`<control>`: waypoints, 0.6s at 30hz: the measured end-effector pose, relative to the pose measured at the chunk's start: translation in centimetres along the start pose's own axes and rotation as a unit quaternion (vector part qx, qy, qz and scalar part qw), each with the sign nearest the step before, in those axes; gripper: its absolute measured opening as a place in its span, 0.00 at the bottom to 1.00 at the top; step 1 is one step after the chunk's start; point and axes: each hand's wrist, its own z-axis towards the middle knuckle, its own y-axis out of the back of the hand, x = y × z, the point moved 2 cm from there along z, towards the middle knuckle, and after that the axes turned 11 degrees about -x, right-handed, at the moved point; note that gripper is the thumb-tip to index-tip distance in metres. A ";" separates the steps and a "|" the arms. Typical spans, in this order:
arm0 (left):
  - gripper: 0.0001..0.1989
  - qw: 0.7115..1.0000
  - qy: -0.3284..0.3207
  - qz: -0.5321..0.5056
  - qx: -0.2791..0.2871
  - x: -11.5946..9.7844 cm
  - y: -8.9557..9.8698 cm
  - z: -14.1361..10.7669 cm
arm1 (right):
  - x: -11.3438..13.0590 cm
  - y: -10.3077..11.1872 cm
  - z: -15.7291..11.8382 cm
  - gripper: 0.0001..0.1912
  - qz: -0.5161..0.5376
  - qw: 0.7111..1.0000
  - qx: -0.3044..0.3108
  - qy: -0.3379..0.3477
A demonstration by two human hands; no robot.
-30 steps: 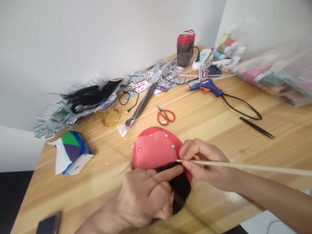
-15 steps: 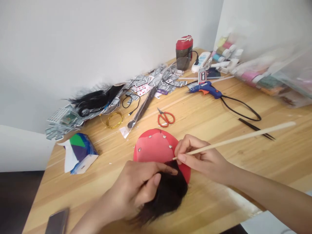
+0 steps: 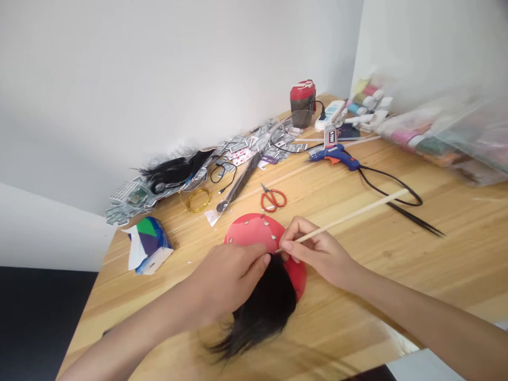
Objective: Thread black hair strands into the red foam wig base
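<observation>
Pinching a wooden stick (image 3: 341,222), right hand (image 3: 317,254), fingers pressed together, tip reaching black hair (image 3: 265,301) on a red foam disc (image 3: 254,228) at six o'clock on the desk (image 3: 381,275). Left hand (image 3: 232,278): fingers pressing the hair's top edge.

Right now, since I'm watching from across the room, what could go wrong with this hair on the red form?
The black hair seems held only by the left hand, so it could slide off the red form if that hand lifts. The thin wooden stick in the right hand has its tip close to the left fingers, so it might poke them or snag strands. The silver studs could also catch hair.
</observation>
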 end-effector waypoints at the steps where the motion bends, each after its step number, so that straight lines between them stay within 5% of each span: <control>1: 0.17 1.000 0.002 0.022 0.009 -0.2 0.0 0.2 | 0.0 0.0 0.0 0.25 -0.001 1.000 0.000 0.001; 18: 0.19 0.973 0.057 0.208 0.089 -3.3 0.6 1.6 | 0.1 -0.1 0.4 0.26 0.041 0.999 0.008 0.004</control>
